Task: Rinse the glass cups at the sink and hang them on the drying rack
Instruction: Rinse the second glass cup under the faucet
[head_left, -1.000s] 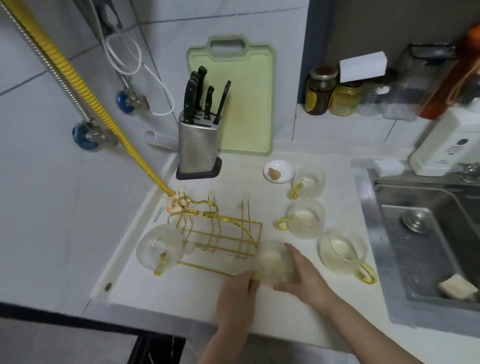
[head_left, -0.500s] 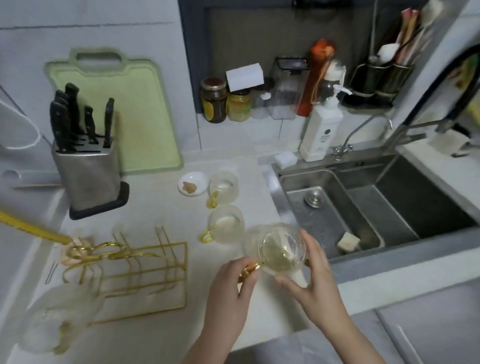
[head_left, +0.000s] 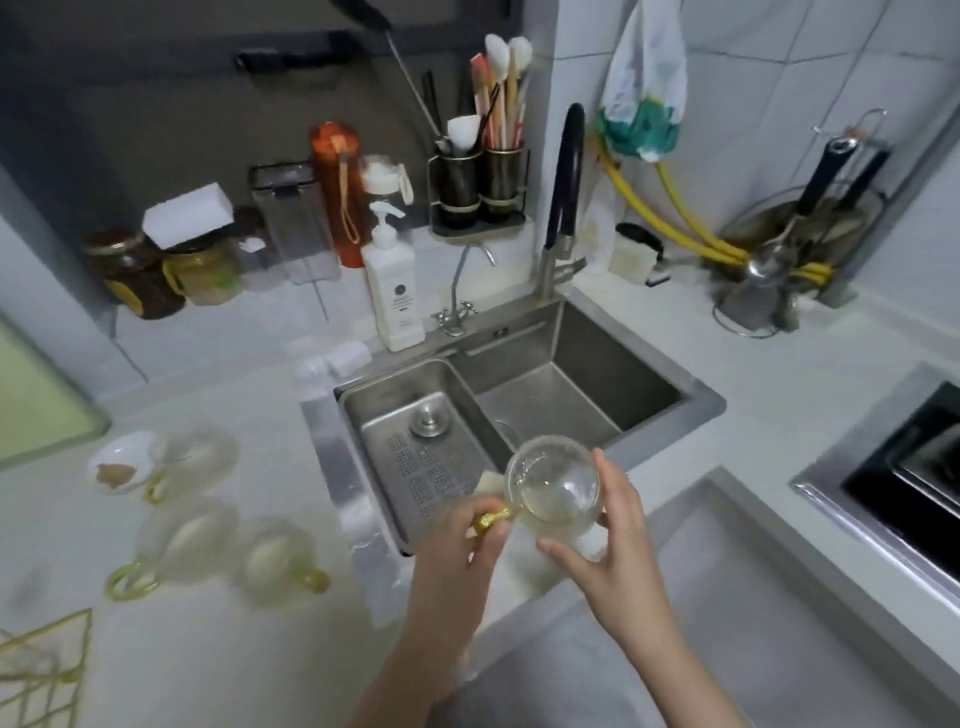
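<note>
Over the near rim of the steel sink (head_left: 696, 402), a glass cup (head_left: 558, 486) was held tilted, its mouth toward the camera. The left hand (head_left: 467, 540) pinched its gold handle (head_left: 493, 518) while the right hand (head_left: 610, 540) cupped the bowl with curled fingers. Three more cups (head_left: 187, 538) stood on the counter (head_left: 234, 649) to the left, near the gold drying rack (head_left: 44, 670).

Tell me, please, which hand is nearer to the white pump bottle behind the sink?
Left. The left hand, pinching the held glass cup's gold handle, sits almost straight below the pump bottle; the right hand cradles the cup's far side, further right.
</note>
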